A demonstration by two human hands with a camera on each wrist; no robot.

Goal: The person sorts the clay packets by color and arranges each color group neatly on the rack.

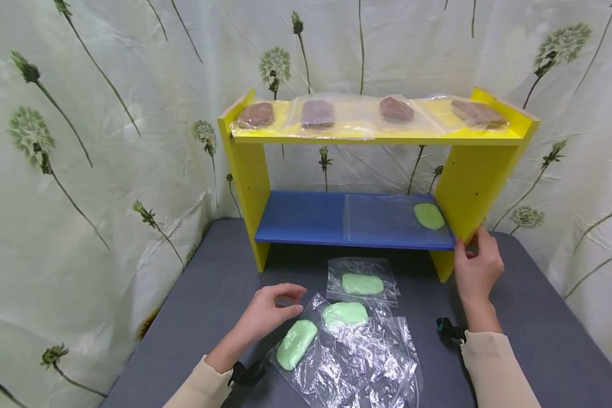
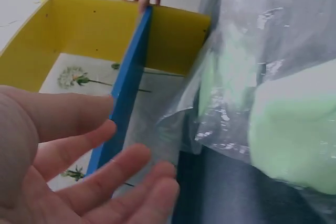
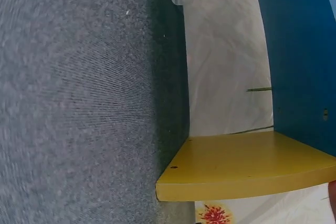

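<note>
My right hand (image 1: 478, 266) grips the right side panel of a small yellow-and-blue shelf unit (image 1: 245, 170), at the front corner where the blue shelf (image 1: 301, 218) meets it. My left hand (image 1: 269, 310) hovers by the bags on the table, fingers apart and loosely bent, holding nothing; the left wrist view shows the same hand (image 2: 100, 177). Near it lie light green clay-like slabs in clear zip bags: one slab (image 1: 297, 344) at the left, another (image 1: 345, 314) beside it, and a third (image 1: 362, 284) closer to the shelf. One more green slab (image 1: 429, 216) lies bagged on the blue shelf's right.
Several bagged brown slabs (image 1: 318, 113) line the yellow top shelf. Shiny plastic bags (image 1: 359, 362) overlap on the dark grey table (image 1: 183, 340). A dandelion-print curtain (image 1: 107, 141) hangs behind. Wrist straps with cameras (image 1: 247, 374) sit on both forearms.
</note>
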